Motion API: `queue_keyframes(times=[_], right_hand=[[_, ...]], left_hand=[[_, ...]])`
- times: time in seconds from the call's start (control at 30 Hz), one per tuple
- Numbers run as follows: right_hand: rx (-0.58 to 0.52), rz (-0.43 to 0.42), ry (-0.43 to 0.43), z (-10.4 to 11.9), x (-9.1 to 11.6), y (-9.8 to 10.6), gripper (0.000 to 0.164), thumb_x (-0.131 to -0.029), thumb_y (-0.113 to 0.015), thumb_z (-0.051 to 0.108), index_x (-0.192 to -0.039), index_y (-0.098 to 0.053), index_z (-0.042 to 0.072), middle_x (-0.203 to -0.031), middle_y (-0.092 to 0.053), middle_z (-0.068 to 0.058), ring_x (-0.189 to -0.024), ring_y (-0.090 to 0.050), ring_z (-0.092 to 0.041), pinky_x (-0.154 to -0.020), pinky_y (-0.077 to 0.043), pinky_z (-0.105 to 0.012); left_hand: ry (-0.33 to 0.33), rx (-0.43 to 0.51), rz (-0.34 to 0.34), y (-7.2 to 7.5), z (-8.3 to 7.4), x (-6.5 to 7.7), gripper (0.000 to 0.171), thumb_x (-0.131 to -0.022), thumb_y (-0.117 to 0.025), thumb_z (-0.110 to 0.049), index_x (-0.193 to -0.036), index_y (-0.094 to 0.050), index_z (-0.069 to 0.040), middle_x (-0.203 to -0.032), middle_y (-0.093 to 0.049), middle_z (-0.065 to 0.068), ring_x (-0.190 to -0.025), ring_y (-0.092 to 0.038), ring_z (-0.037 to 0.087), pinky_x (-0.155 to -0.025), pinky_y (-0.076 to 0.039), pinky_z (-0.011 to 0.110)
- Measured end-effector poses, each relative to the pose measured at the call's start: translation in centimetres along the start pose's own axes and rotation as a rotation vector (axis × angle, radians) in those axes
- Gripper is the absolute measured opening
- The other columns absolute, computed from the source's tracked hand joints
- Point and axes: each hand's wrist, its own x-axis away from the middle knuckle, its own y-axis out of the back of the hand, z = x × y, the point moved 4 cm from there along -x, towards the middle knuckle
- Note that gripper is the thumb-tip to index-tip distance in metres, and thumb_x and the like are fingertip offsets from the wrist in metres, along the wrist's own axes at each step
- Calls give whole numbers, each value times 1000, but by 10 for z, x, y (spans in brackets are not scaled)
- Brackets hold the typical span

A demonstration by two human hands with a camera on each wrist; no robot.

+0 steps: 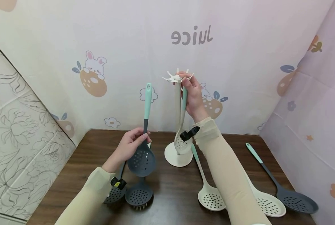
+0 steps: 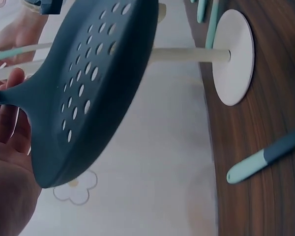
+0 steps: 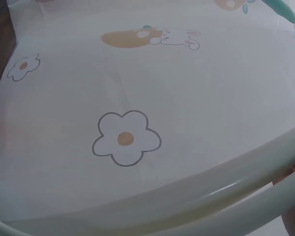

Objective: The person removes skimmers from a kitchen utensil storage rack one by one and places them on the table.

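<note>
My left hand (image 1: pixel 129 145) holds a dark grey skimmer (image 1: pixel 142 167) by its neck, upright, mint handle pointing up; its perforated bowl fills much of the left wrist view. To the right stands a white utensil stand (image 1: pixel 173 159) with a round base, a post and hooked arms on top. Up at those hooks, my right hand (image 1: pixel 194 95) pinches the mint handle of a cream skimmer (image 1: pixel 179 144), which hangs down alongside the post with its bowl low over the base. The fingers partly hide the handle's top end. A pale curved rim (image 3: pixel 187 196) crosses the right wrist view.
Two dark perforated utensils, one a round skimmer (image 1: pixel 139 194), lie at the front left of the wooden table (image 1: pixel 173 200). On the right lie a cream skimmer (image 1: pixel 211 199), a cream slotted utensil (image 1: pixel 271 203) and a dark slotted utensil (image 1: pixel 296 201). A printed curtain (image 1: pixel 133 40) hangs behind.
</note>
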Motion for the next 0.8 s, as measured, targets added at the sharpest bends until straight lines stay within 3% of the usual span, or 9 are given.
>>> queue_keyframes(times=[0.1, 0.6, 0.8], right_hand=[[14, 5, 19, 2, -1, 0, 40, -78, -82, 50, -100, -69, 18, -117, -62, -5, -94, -62, -19, -77, -43, -27], [-25, 1, 3, 0, 1, 0, 41, -76, -84, 48, -99, -69, 18, -117, -61, -4, -92, -62, -17, -72, -44, -24], [-6, 4, -5, 2, 0, -1, 43, -75, -84, 50, -100, -69, 18, -118, -62, -5, -96, -61, -18, -81, -45, -28]], left_hand=[[9, -10, -6, 7, 10, 1, 14, -103, -51, -3, -111, -63, 1, -92, -69, 11, -89, -66, 23, -83, -52, 33], [57, -65, 7, 41, 20, 24, 16, -105, -51, -11, -111, -62, -1, -90, -69, 10, -88, -67, 28, -78, -51, 32], [69, -80, 10, 56, 28, 32, 17, -105, -50, -11, -112, -61, 0, -89, -66, 12, -83, -64, 25, -73, -51, 29]])
